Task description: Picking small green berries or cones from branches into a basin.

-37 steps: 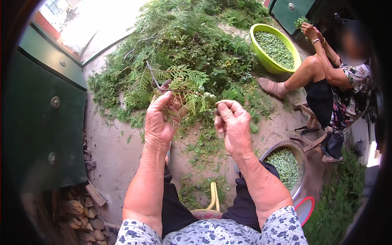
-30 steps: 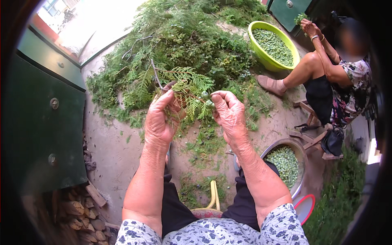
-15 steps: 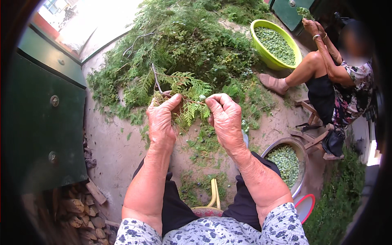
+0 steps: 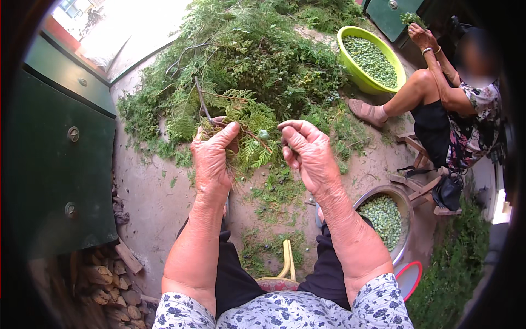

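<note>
My left hand [image 4: 212,156] is closed around the woody stem of a leafy conifer sprig [image 4: 255,118], its thumb lying along the top. The sprig's flat green fronds spread out to the right of that hand, and a pale green, berry-like cone [image 4: 263,134] stands out on them. My right hand [image 4: 309,151] is just right of the cone and apart from it. Its thumb and forefinger are bent close together and the other fingers curl under. Whatever may be between those fingertips is hidden.
Cut conifer branches [image 4: 246,60] are heaped ahead. A lime-green basin [image 4: 399,64] and a metal basin [image 4: 406,205] hold green cones. At right a person [image 4: 452,98] sits holding a sprig. Green cabinets [image 4: 60,159] and firewood [image 4: 98,276] are at left.
My right hand has drawn away from the cone, slightly to the right. The sprig has shifted a little left in my left hand, leaving the cone in plain view.
</note>
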### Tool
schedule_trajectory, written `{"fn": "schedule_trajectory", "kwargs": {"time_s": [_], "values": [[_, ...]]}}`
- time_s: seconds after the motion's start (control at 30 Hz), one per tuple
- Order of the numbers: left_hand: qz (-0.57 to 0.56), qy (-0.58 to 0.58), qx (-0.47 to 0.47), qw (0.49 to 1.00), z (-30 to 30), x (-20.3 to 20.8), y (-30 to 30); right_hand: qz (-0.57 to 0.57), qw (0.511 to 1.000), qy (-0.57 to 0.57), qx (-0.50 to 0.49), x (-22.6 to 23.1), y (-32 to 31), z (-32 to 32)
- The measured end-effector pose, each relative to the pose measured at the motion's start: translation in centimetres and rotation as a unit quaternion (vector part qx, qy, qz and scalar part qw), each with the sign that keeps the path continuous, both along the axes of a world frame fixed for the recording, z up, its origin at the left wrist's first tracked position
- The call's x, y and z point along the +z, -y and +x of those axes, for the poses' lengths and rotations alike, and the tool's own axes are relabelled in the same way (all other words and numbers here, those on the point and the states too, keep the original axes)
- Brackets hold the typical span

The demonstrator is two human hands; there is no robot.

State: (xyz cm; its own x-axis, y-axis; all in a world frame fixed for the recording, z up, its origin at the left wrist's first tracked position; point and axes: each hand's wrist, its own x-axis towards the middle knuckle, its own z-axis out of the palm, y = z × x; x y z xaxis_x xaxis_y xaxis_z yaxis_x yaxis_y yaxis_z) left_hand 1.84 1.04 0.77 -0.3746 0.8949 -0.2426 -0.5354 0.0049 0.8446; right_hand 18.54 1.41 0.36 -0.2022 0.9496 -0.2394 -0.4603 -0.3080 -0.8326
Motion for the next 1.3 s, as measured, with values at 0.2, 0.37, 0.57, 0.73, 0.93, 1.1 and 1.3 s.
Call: {"fn": "schedule_trajectory", "kwargs": {"time_s": [0.2, 0.37, 0.57, 0.73, 0.93, 1.1, 1.3], "values": [[0.010, -0.055, -0.025, 0.998, 0.9, -0.2, 0.3, 0.145, 0.952, 0.271, 0.001, -0.4, 0.1, -1.5], [-0.032, 0.039, 0.022, 0.998, -0.5, -0.8, -0.5, -0.004, 0.995, -0.089, -0.047, -0.3, -0.4, 0.0], [-0.018, 0.187, -0.042, 0.981, -0.4, -0.7, -0.4, -0.083, 0.988, -0.132, -0.006, -1.2, -1.1, 0.9], [-0.012, 0.199, -0.095, 0.975, 0.3, -0.8, -0.1, -0.095, 0.966, -0.221, 0.099, -1.3, 0.3, -0.6], [0.027, 0.130, -0.062, 0.989, 1.0, -0.3, -0.2, -0.060, 0.948, -0.288, 0.120, -1.0, 0.6, -1.2], [-0.001, 0.169, -0.055, 0.984, 1.0, -0.7, -0.3, -0.106, 0.947, -0.289, 0.091, -0.9, 0.7, -1.4], [0.001, 0.157, -0.054, 0.986, 1.3, -0.6, -0.2, -0.109, 0.953, -0.277, 0.060, -0.1, 1.1, -1.8]]}}
